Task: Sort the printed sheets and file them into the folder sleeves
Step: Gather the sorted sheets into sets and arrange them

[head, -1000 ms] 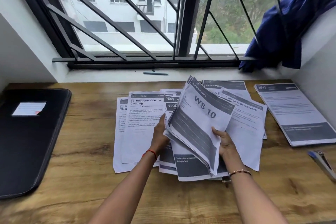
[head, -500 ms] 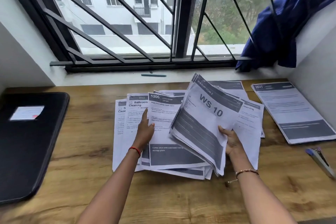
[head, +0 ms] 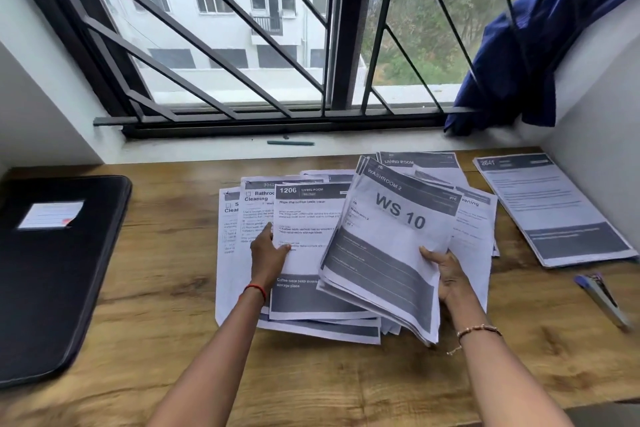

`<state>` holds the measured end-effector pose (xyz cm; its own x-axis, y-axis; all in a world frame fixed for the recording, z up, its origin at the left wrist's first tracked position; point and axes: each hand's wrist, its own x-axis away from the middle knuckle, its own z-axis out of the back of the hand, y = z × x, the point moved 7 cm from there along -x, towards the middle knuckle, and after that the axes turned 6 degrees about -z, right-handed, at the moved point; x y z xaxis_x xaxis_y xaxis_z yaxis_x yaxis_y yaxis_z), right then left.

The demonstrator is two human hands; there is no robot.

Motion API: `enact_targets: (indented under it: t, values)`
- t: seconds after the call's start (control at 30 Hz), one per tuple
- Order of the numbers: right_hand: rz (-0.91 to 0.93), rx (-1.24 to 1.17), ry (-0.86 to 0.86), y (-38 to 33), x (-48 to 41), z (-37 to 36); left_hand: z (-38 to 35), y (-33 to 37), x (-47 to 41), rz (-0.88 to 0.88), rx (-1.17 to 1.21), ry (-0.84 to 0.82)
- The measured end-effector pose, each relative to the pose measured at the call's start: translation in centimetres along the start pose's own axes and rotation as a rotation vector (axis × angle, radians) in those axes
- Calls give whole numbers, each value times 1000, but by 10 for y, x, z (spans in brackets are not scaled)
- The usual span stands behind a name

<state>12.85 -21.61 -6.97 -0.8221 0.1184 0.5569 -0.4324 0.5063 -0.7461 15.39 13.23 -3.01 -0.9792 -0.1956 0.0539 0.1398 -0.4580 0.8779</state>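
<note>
Printed sheets lie fanned over the middle of the wooden desk [head: 166,350]. My right hand [head: 445,274] grips a thick sheaf [head: 388,253] by its right edge, tilted up, its top page reading "WS 10". My left hand [head: 268,253] holds the left edge of a sheet headed "1206" [head: 304,232], thumb on top, on the flat pile. More sheets, one headed "Bathroom Counter Cleaning" [head: 258,199], lie beneath and to the left. A black closed folder [head: 45,288] with a white label lies at the far left.
A separate stack headed "2641" [head: 550,211] lies at the right by the wall. A stapler [head: 601,298] sits near the right edge. A pen [head: 291,142] lies on the window sill, and a blue cloth [head: 540,45] hangs at the barred window.
My left hand drew the "1206" sheet out from under the sheaf and laid it on the left pile. The right hand stays on the "WS 10" sheaf, now lowered slightly.
</note>
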Motion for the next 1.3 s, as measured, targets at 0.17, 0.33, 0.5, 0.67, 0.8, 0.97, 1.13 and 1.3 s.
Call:
enact_targets:
  t: [0.17, 0.33, 0.5, 0.67, 0.8, 0.97, 1.13, 1.3]
  values:
    - [6, -19, 16, -1, 10, 9, 5, -7, 0, 90, -128, 37]
    - [-7, -28, 27, 0, 16, 16, 20, -12, 3, 219, -332, 108]
    - [7, -18, 24, 2, 22, 12, 15, -1, -1, 112, -385, 190]
    - [89, 83, -32, -8, 20, -8, -27, 32, -3, 68, 288, -150]
    - [74, 236, -120, -15, 20, -43, -58, 49, -1, 112, 500, -475]
    - [110, 476, 20, -22, 11, -64, -59, 43, -2, 49, 571, -458]
    - [78, 683, 131, -6, -1, -61, -54, 13, 2, 168, 536, -346]
    - [64, 803, 108, 0, 0, -71, -48, 9, 9, 65, 361, -306]
